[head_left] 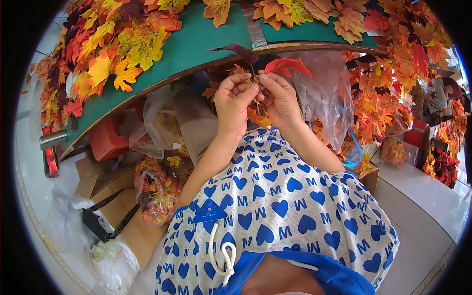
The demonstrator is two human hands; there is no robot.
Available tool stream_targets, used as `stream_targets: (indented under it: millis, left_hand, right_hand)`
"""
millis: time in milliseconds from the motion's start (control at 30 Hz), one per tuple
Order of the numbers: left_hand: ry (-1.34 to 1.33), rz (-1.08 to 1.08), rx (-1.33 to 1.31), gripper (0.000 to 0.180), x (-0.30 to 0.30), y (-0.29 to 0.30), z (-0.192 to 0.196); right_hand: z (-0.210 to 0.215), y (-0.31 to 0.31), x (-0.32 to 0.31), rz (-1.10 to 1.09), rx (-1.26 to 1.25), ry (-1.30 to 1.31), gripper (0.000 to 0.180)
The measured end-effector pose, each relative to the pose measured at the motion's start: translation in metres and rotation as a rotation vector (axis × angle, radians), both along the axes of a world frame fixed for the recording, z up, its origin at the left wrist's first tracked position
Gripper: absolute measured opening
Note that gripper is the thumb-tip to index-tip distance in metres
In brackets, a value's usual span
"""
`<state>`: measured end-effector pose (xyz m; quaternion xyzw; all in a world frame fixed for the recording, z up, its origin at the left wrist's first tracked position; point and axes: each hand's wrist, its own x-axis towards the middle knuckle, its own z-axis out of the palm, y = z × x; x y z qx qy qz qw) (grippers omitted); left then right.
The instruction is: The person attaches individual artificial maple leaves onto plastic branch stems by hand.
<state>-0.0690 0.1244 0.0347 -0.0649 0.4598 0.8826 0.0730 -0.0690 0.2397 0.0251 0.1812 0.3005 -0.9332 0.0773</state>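
Green table [196, 44] above, leaf stem [255, 93] half hidden between pinching fingers [246, 88]

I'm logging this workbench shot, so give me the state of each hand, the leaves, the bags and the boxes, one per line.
Left hand: closed, pinching a thin leaf stem.
Right hand: closed on the same stem, fingertips meeting the left's.
Red leaf: held up, above the right hand.
Orange leaf: hanging below the hands.
Green table: heaped with loose autumn leaves.
Clear plastic bag: hanging open, crumpled.
Small leaf bag: filled, lying on cardboard.
Cardboard boxes: flattened, on floor.
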Motion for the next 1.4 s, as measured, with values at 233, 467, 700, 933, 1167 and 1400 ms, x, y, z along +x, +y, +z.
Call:
stream_targets:
  millis: [233, 467, 700, 933, 1167, 1400]
  left_hand:
    - [-0.004, 0.043, 0.009, 0.037, 0.000, 0.004, 0.005]
    - [0.072, 0.064, -0.025, 0.048, 0.003, 0.001, -0.005]
    - [0.063, 0.061, -0.050, 0.047, 0.007, -0.001, -0.024]
    - [-0.008, 0.014, 0.134, 0.058, 0.006, -0.004, -0.025]
    - [0.045, -0.128, 0.001, 0.056, -0.004, -0.026, -0.031]
    - [-0.249, -0.320, 0.143, 0.029, -0.009, -0.052, -0.030]
  right_hand:
    - [0.000, -0.003, 0.002, -0.052, 0.119, 0.004, 0.013]
    - [-0.002, 0.000, 0.006, -0.017, 0.334, 0.133, 0.012]
    - [0.000, 0.000, 0.017, 0.009, 0.464, 0.099, 0.004]
    - [-0.016, -0.007, 0.021, -0.054, 0.404, 0.140, 0.005]
    - [-0.022, 0.010, 0.006, 0.290, 0.296, 0.133, 0.009]
    - [-0.041, 0.002, 0.017, 0.172, 1.053, 0.507, 0.012]
